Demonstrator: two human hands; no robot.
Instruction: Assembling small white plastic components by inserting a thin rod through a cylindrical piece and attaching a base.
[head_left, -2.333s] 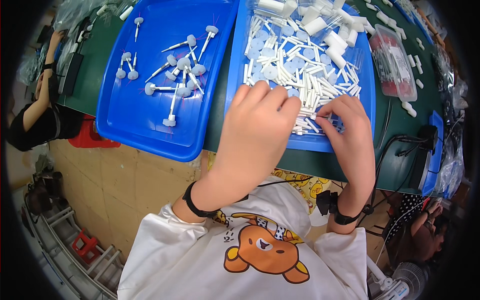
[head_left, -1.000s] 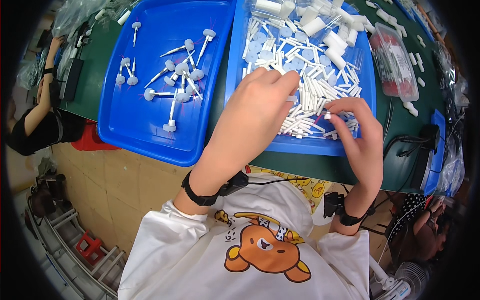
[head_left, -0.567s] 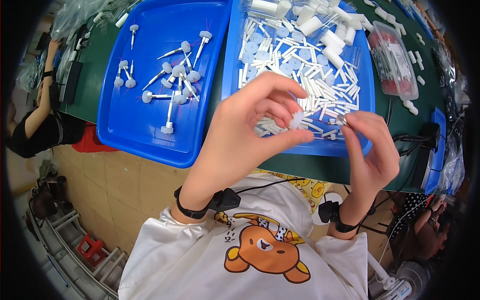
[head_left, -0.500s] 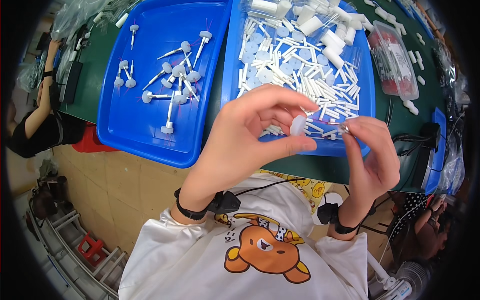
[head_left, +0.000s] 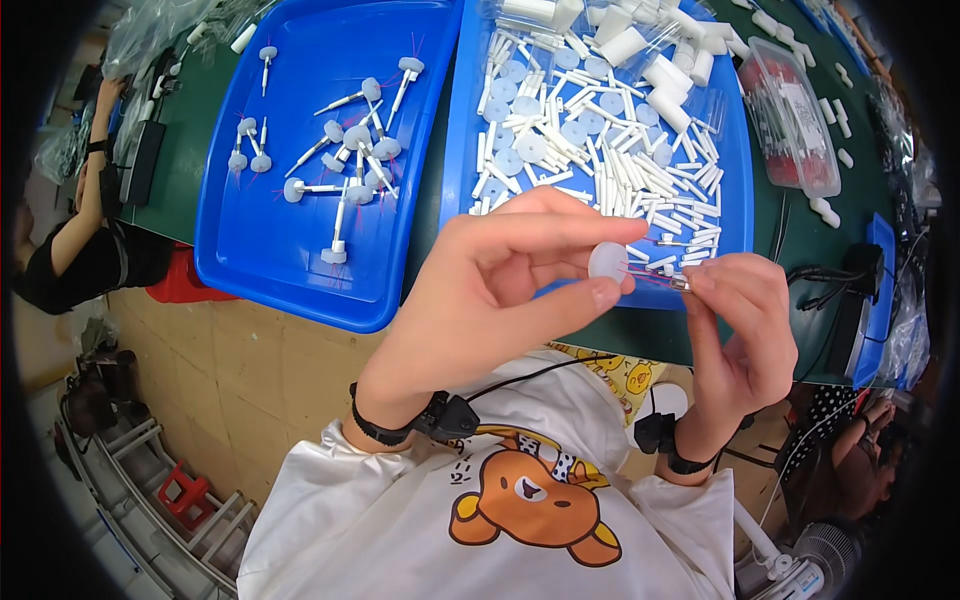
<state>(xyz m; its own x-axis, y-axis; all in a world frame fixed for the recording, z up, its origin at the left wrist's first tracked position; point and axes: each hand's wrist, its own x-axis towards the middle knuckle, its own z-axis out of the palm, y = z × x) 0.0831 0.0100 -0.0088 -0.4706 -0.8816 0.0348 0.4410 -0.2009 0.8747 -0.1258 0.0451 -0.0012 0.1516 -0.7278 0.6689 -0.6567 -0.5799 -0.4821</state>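
Observation:
My left hand (head_left: 480,295) pinches a translucent white disc (head_left: 606,263) between thumb and fingers, its round face showing. Thin red-pink wires (head_left: 645,271) stretch from the disc toward my right hand (head_left: 745,320). There, thumb and fingertips are closed on a small silvery metal part (head_left: 680,284) at the end of the wires. Both hands are held above the near edge of a blue tray (head_left: 737,250) full of short white tubes (head_left: 630,175) and loose pale discs (head_left: 531,149). Fingers hide part of the disc and the metal part.
A second blue tray (head_left: 225,240) to the left holds several disc-and-rod assemblies (head_left: 338,225). Large white cylinders (head_left: 622,46) fill the first tray's far end. Right of it stands a clear plastic box (head_left: 790,120) with red contents. A co-worker's arm (head_left: 85,210) reaches in at far left.
The disc has turned from nearly edge-on to show its round face, and sits slightly to the right. The metal part in my right hand has dropped a little.

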